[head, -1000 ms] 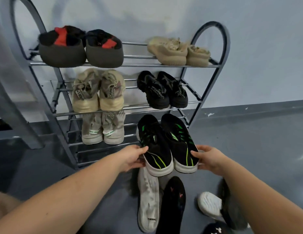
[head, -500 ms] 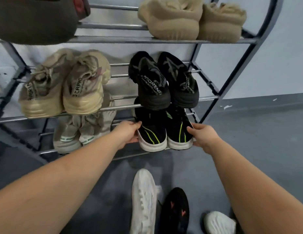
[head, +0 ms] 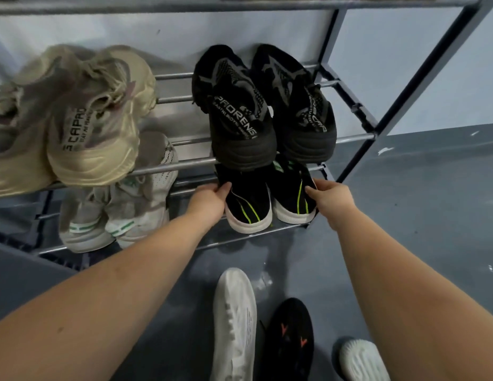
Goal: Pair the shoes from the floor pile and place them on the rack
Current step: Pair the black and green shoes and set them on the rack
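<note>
On the rack's bottom shelf, both outstretched hands grip black-green shoes.

Black shoes with neon-green stripes and white soles; grey rack; blue-grey floor.

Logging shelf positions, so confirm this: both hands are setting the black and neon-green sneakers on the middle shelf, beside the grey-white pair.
Wrong shelf. The head view shows both hands setting the black and neon-green sneakers on the bottom shelf, beside the grey-white pair.
</note>
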`<state>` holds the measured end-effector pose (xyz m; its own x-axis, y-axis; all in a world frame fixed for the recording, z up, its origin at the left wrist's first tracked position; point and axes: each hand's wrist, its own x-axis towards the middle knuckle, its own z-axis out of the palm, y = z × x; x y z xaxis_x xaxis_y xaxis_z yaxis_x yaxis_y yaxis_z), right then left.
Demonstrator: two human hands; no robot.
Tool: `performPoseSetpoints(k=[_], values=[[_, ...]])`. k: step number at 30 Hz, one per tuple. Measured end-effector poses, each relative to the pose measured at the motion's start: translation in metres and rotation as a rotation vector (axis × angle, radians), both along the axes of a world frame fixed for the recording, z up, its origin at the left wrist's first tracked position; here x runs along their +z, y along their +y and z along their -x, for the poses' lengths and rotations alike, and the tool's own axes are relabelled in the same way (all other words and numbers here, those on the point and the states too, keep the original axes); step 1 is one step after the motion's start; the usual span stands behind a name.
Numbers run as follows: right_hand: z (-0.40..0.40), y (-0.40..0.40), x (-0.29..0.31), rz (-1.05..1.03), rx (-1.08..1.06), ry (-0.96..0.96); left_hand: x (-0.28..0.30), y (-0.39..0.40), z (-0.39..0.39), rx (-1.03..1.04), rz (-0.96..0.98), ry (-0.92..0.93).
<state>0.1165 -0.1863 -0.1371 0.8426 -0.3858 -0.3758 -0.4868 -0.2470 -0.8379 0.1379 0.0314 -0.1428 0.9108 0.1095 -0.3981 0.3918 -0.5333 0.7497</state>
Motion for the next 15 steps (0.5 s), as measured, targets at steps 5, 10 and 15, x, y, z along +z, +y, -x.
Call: performPoseSetpoints(k=[5,10,15], values=[[0.002,0.007,0.009,0.096,0.047,0.027,0.007,0.0,0.003,-0.092,-0.107,0.035],[0.019,0.024,0.022,0.476,0.27,0.067,0.015,0.011,0.02,-0.204,-0.256,-0.139],[0.072,0.049,0.03,0.767,0.462,0.038,0.028,0.026,0.077,-0.527,-0.61,-0.48]])
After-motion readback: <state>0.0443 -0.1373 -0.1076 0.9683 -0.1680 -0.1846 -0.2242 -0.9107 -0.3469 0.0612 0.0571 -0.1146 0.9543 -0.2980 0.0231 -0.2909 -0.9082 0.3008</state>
